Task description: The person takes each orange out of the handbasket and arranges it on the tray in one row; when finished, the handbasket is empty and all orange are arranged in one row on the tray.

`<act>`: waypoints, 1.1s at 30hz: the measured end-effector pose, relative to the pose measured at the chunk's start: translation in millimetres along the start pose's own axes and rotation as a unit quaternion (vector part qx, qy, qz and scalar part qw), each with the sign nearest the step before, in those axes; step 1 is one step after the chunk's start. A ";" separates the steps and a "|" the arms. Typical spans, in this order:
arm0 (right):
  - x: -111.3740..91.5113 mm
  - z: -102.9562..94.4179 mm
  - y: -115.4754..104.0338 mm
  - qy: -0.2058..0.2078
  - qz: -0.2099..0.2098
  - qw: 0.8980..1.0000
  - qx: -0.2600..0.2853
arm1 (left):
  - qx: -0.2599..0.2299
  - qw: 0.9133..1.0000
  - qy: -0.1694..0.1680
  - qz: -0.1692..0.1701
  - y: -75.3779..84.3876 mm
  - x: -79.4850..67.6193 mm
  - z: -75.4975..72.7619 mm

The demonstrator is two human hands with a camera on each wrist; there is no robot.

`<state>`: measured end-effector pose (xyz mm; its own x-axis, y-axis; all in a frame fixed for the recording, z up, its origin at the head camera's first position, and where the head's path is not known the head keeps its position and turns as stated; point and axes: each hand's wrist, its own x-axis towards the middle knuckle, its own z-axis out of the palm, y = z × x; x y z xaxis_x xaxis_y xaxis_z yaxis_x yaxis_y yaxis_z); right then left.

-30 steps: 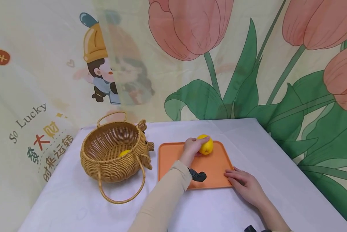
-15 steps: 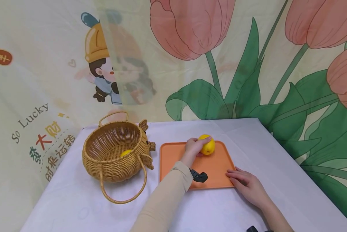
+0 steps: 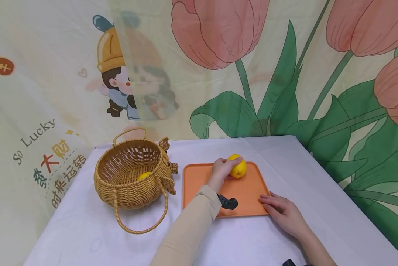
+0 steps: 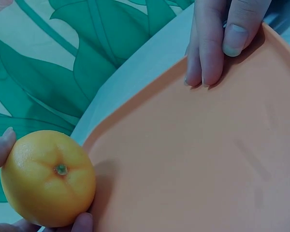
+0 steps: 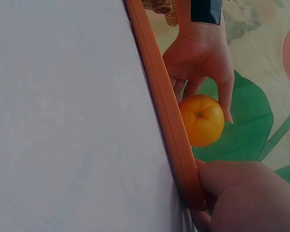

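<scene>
In the head view my left hand (image 3: pixel 221 170) holds an orange (image 3: pixel 239 167) over the far part of the orange-coloured tray (image 3: pixel 194 184). In the left wrist view the fruit (image 4: pixel 48 179) shows a green stem mark, with thumb and fingertips around its sides. My right hand (image 3: pixel 283 214) rests at the tray's right edge, its fingers fairly straight. From the left wrist view, those fingertips (image 4: pixel 210 72) reach over the rim onto the tray's inside. Part of another yellow fruit (image 3: pixel 144 175) shows inside the wicker basket (image 3: pixel 129 192); the near wall hides the rest.
The animal-shaped basket stands left of the tray, one handle (image 3: pixel 140 232) lying toward the front and the other upright behind. A white cloth (image 3: pixel 96 240) covers the table. Behind it hangs a printed curtain (image 3: pixel 202 92) with tulips.
Both hands, the held orange, the tray and the basket keep their places; only the head view shifts very slightly.
</scene>
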<state>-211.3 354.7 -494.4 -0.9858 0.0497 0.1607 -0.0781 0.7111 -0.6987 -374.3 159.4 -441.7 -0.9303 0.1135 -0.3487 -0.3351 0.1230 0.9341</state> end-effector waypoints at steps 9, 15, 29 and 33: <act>1.2 -0.3 -0.2 0.001 0.002 1.000 -0.005 | -0.002 1.000 0.002 0.001 1.3 -0.4 -0.1; 0.9 0.0 0.0 -0.001 0.003 1.000 -0.002 | -0.003 1.000 0.003 -0.006 1.0 0.4 0.6; 0.5 1.3 0.2 0.000 0.004 1.000 -0.002 | 0.000 1.000 0.002 -0.005 1.4 -0.2 0.2; 0.5 0.6 -0.4 0.000 0.005 1.000 0.000 | 0.000 1.000 -0.002 -0.001 0.4 0.0 -0.1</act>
<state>-211.8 354.1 -494.5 -0.9866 0.0574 0.1529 -0.0673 0.7102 -0.7007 -374.4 159.4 -441.4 -0.9291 0.1172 -0.3507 -0.3367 0.1235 0.9335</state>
